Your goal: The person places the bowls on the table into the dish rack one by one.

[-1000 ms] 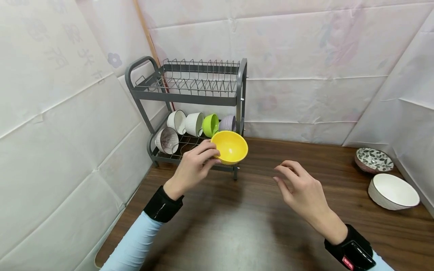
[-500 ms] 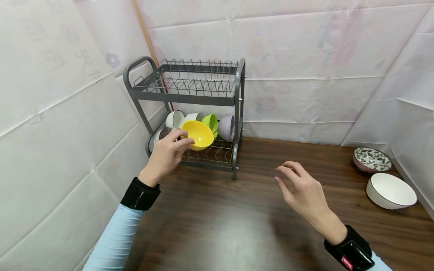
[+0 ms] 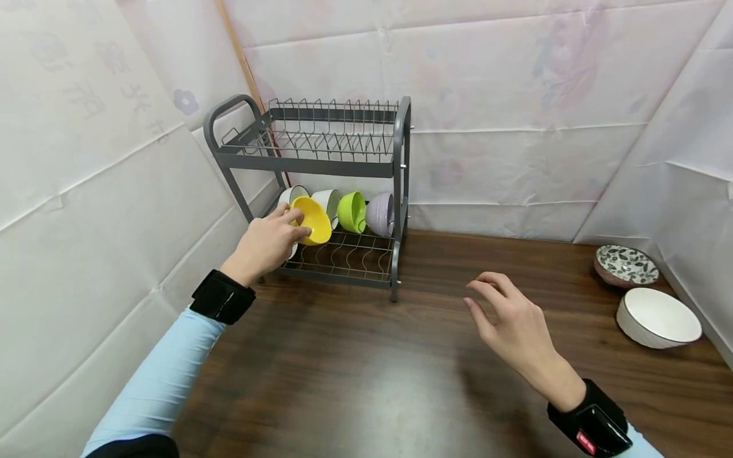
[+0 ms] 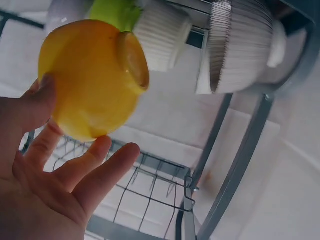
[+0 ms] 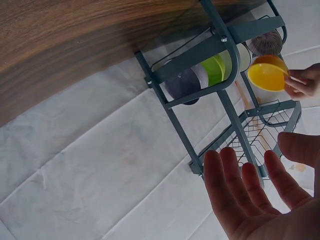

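Your left hand (image 3: 266,240) pinches the yellow bowl (image 3: 317,221) by its edge, tilted, at the lower tier (image 3: 338,278) of the dish rack (image 3: 306,166); your right hand (image 3: 512,318) hangs over the table (image 3: 401,356), fingers loosely bent, holding nothing. The step in hand looks like racking this bowl, and the next move probably calls for settling it clear of its neighbours before you let go. I cannot tell whether it touches the tier. Your left wrist view shows its foot ring (image 4: 136,62) and, across a gap, the ribbed bowl (image 4: 245,45) mostly hidden in the head view
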A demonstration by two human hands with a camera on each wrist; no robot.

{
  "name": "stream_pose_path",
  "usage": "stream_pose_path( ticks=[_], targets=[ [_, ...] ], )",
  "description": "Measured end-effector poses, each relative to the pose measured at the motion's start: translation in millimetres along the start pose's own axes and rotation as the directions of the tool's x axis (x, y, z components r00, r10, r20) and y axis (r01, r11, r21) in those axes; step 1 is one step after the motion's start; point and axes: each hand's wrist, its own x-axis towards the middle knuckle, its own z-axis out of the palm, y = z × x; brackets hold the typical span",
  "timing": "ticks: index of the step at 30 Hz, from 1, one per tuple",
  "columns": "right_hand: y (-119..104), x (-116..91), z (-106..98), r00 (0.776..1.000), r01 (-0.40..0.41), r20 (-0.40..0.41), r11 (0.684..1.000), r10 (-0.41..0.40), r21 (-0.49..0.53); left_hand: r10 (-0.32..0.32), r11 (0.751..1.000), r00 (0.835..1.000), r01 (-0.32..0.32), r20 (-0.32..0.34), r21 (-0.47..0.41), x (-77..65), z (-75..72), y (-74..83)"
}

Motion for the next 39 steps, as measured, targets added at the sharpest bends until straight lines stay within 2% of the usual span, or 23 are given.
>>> stream_pose_path(
  ticks=[3, 7, 12, 16, 22, 32, 36, 39],
  targets=[
    [1.2, -1.7, 0.7, 1.0, -0.004, -0.004, 1.0, 0.004, -0.001, 0.046, 0.997, 0.994, -0.052, 0.097, 0.063, 5.3, 3.3, -6.8],
    [2.0, -4.3, 1.3, 1.0, -0.003, -0.003, 1.0, 0.003, -0.002, 0.097, 0.983, 0.967, -0.13, 0.234, 0.129, 11.3, 7.1, -12.8],
    [2.7, -4.6, 0.9, 1.0, -0.002, -0.009, 1.0, 0.002, -0.005, 0.128, 0.949, 0.937, -0.21, 0.324, 0.234, 15.2, 12.9, -17.2],
    [3.5, -4.5, 0.8, 1.0, -0.002, -0.011, 1.0, 0.002, -0.002, 0.163, 0.919, 0.922, -0.272, 0.351, 0.286, 17.8, 19.1, -16.2],
    [4.4, -5.0, 1.8, 1.0, -0.002, -0.019, 1.0, 0.002, 0.0, 0.193, 0.89, 0.896, -0.332, 0.4, 0.312, 21.9, 28.7, -10.7],
    [6.2, -8.3, 3.9, 1.0, -0.019, -0.013, 1.0, 0.019, 0.0, 0.216, 0.891, 0.871, -0.361, 0.442, 0.275, 28.3, 36.2, 1.0],
    [6.6, -7.7, 4.7, 1.0, -0.024, -0.017, 1.0, 0.024, -0.001, 0.213, 0.894, 0.873, -0.355, 0.439, 0.273, 28.5, 36.3, 2.2],
    [6.3, -7.8, 5.6, 0.999, -0.03, -0.019, 1.0, 0.03, -0.003, 0.229, 0.897, 0.882, -0.356, 0.411, 0.264, 25.7, 37.5, 1.0]
  ],
)
